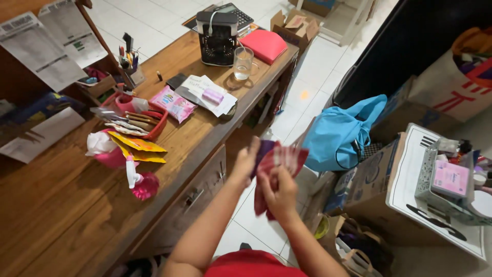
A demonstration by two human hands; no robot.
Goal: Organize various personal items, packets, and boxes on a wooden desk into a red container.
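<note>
Both bare forearms reach forward, left hand open-fingered and raised, right hand curled shut just beside it

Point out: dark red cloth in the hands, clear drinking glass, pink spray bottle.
dark red cloth [287, 159], head view, upper fold.
clear drinking glass [243, 63], head view, side wall.
pink spray bottle [145, 185], head view, round body.
</note>
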